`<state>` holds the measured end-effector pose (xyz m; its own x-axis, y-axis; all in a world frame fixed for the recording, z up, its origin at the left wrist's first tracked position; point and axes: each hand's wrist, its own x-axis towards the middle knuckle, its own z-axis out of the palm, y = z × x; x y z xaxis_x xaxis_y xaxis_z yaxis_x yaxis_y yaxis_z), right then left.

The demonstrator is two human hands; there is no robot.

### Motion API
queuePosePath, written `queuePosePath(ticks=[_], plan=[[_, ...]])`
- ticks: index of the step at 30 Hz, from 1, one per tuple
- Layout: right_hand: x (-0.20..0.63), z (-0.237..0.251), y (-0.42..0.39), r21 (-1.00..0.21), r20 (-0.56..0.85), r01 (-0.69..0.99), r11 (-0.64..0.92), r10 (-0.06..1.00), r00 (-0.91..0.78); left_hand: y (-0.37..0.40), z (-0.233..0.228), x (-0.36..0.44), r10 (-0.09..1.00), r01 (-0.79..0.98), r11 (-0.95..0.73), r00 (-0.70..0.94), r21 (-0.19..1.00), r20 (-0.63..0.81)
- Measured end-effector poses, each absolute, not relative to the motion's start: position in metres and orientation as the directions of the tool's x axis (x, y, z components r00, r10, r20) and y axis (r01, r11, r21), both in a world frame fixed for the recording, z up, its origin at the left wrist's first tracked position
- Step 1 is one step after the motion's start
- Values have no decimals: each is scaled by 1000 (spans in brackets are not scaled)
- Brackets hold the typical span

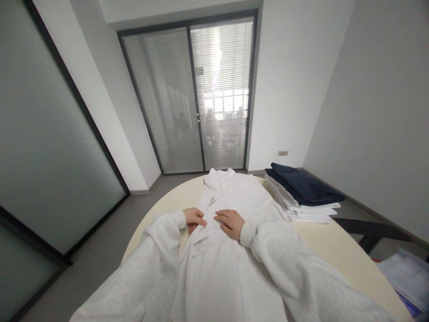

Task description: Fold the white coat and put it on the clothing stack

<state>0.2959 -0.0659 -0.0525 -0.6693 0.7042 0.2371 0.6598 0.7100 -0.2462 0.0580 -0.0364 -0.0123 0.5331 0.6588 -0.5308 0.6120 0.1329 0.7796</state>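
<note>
A white shirt (228,277) lies spread on a round cream table, its collar at the far edge and its lower part toward me. My left hand (195,218) pinches the fabric at the shirt's left side, where the cloth is bunched in folds. Flat on the middle of the shirt rests my right hand (230,222), fingers stretched out and pointing left. Light grey sleeves cover both my forearms, and the right one hides part of the shirt's right side.
At the table's (150,210) far right stands a stack of folded white clothes (311,213) with a dark navy garment (301,184) on top. Papers (407,273) lie lower, beyond the table's right edge. A glass door with blinds (187,98) is behind.
</note>
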Motion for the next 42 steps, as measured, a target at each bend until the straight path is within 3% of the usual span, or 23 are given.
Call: queuePosePath(ticks=[4, 6, 9, 12, 18, 22, 24, 27, 32, 39, 42], plan=[[296, -55, -65, -308, 282, 649, 695, 719, -636, -42, -15, 82, 751, 442, 221, 492, 870, -440], [297, -55, -64, -355, 323, 634, 687, 726, -607, -47, -11, 87, 729, 381, 263, 524, 886, -441], [297, -55, -61, -380, 359, 589, 713, 701, -617, -58, 2, 85, 525, 325, 283, 735, 902, -429], [297, -56, -59, -306, 351, 581, 754, 657, -667, -64, 14, 75, 331, 300, 260, 865, 918, -376], [297, -57, -57, -221, 378, 579, 784, 617, -691, -50, 13, 52, 337, 516, 160, 772, 841, -538], [298, -56, -58, -220, 398, 570, 792, 606, -689, -53, 14, 51, 63, 723, 68, 684, 687, -727], [298, -56, -59, -226, 404, 570, 790, 608, -683, -62, 18, 60, -9, 766, 8, 643, 642, -766], [297, -55, -61, -228, 415, 570, 789, 609, -676, -76, 24, 78, 14, 756, -42, 654, 653, -756], [297, -55, -61, -225, 421, 573, 788, 609, -672, -91, 22, 108, 84, 643, -18, 764, 766, -640], [297, -56, -56, -280, 470, 558, 781, 619, -630, -97, -4, 124, 48, 504, 144, 856, 852, -515], [296, -53, -58, -341, 501, 546, 765, 640, -583, -102, 2, 120, -35, 433, 171, 900, 885, -434]])
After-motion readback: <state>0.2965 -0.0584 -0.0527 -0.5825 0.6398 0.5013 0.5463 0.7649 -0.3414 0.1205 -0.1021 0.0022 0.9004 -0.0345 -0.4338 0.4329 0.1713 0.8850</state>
